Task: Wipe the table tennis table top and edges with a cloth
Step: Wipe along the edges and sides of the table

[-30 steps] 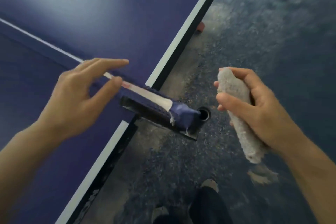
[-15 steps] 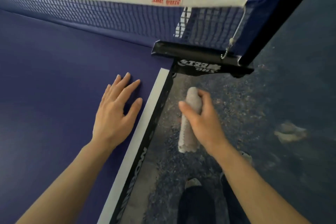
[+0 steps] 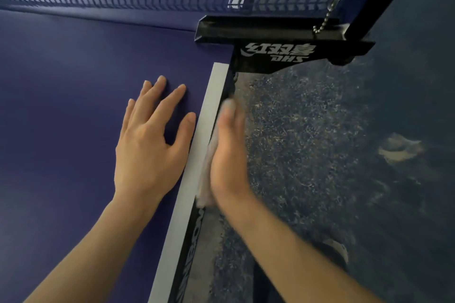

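Two hands: left hand (image 3: 147,145) spread flat on table top (image 3: 61,106); right hand (image 3: 229,155) presses one cloth (image 3: 205,179) against edge (image 3: 194,231).

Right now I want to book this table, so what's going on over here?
A person is cleaning it. The right hand presses a pale cloth flat against the table's side edge, just short of the black net clamp. The left hand rests open on the blue table top beside the white sideline.
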